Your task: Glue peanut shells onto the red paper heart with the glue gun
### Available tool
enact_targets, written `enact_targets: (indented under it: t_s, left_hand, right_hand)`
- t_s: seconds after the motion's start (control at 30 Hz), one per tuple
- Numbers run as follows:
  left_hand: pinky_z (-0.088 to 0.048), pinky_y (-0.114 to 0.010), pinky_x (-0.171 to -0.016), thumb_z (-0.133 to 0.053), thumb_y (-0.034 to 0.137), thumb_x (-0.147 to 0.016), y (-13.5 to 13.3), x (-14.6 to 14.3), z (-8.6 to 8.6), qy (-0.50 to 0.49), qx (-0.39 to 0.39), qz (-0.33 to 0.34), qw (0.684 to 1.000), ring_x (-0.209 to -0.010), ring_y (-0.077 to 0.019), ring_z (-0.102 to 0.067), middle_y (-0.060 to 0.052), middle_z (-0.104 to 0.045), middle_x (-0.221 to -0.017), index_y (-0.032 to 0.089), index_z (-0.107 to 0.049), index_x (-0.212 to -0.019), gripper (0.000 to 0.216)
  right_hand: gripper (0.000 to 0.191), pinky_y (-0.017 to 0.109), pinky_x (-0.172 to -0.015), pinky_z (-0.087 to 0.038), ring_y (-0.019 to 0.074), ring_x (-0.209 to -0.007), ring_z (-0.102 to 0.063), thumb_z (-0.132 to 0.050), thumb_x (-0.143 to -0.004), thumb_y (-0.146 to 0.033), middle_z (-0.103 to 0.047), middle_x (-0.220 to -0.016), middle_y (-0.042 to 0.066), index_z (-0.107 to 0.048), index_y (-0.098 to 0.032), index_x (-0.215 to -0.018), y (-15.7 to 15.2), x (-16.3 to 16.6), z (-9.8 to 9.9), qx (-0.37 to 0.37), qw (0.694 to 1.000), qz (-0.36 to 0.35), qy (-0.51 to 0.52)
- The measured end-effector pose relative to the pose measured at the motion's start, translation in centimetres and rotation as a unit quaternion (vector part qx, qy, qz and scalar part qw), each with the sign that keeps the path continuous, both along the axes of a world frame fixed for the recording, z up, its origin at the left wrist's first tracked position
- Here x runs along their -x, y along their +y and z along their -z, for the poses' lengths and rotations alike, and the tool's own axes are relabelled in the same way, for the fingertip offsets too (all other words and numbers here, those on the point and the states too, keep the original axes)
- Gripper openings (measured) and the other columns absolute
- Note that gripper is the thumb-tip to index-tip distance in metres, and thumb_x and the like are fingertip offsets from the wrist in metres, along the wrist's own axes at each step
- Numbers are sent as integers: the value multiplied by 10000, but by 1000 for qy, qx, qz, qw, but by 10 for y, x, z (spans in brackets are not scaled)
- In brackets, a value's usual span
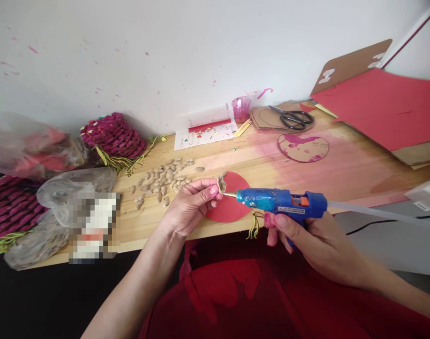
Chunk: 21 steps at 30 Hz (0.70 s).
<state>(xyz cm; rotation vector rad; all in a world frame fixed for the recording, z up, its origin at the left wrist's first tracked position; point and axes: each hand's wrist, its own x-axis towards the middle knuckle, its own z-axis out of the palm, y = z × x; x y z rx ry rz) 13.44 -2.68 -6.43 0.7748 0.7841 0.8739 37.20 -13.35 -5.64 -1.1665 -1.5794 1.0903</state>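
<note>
1. My left grip (190, 205) is pinched together on a small tan shell (221, 184). Thumb and fingertips clamp its lower edge and hold it up over the front of the table (271, 162).
2. My right grip (317, 245) is wrapped closed round the handle of the blue glue gun (282, 202), with one finger down by the trigger. The brass nozzle (230, 194) points at the shell's underside, and I cannot tell whether it touches.
3. Below both lies a red paper disc (236, 209), flat at the table's front edge and partly hidden by my fingers and the gun. The shell is over it, not on it.
4. I judge the step in hand to be gluing: the nozzle is presented to the shell, which is not yet set on the disc.
5. In my judgement the next move calls for a light squeeze, a steady left pinch, and fingertips kept off the hot tip and any wet glue.
6. Further out, a loose pile of shells (162, 181) lies just left of the disc. A magenta woven piece (114, 134) and plastic bags (74, 186) sit beyond it.
7. Well apart on the right are scissors (294, 117), a pink cup (241, 108), a paint-stained cardboard disc (303, 147) and red paper sheets (384, 106)
</note>
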Motion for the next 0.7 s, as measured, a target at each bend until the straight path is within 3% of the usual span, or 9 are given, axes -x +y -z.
enact_targets:
  t_s: [0.7]
  left_hand:
    - [-510, -166, -575, -973, 268, -632, 2, 1, 5, 1, -6, 7, 1000, -604, -81, -615, -32, -718, -689, 130, -797, -818, 291]
  right_hand:
    - [385, 256, -466, -463, 121, -529, -578, -519, -1050, -417, -703, -715, 20, -674, -236, -749, 1, 0, 5, 11, 999, 17, -28]
